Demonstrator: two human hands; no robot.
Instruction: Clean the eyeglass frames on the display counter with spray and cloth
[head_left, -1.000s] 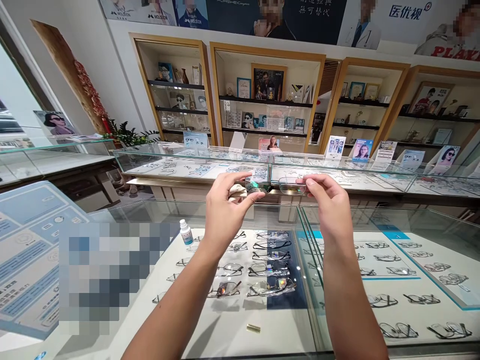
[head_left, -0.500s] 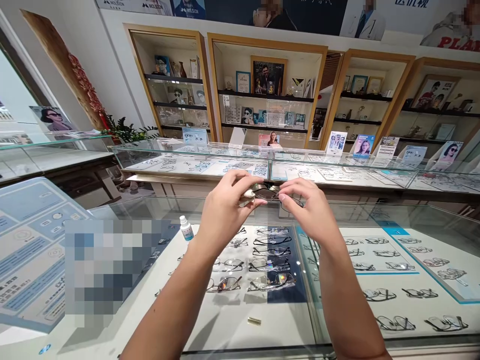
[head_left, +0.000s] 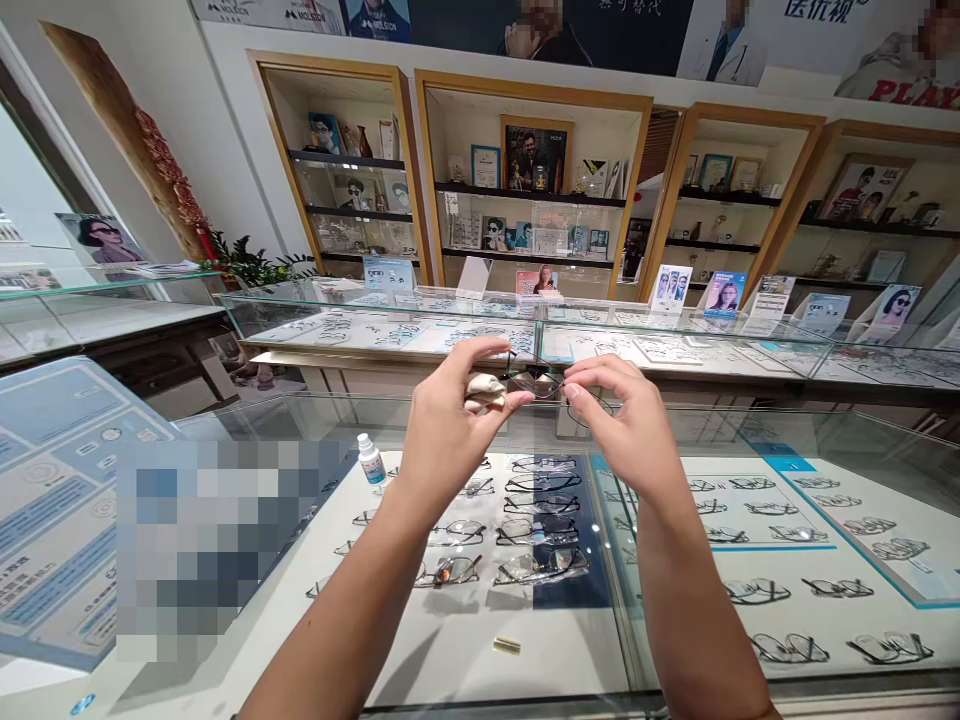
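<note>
I hold a pair of thin-framed glasses (head_left: 541,383) up in front of me, above a glass display counter (head_left: 525,640). My left hand (head_left: 450,420) pinches the left side of the frame and also keeps a small beige cloth (head_left: 484,390) against its fingers. My right hand (head_left: 626,425) pinches the right side of the frame between thumb and fingertips. The two hands are close together.
Under the counter glass lie rows of glasses (head_left: 525,520) on white and blue trays. A small white dropper bottle (head_left: 370,460) stands on the counter at left, beside a blue printed board (head_left: 52,500). A second counter (head_left: 540,335) and wall shelves (head_left: 525,200) stand beyond.
My hands have drawn closer together and dropped a little. The glasses went from held wide by both ends to gripped near the middle and tilted.
</note>
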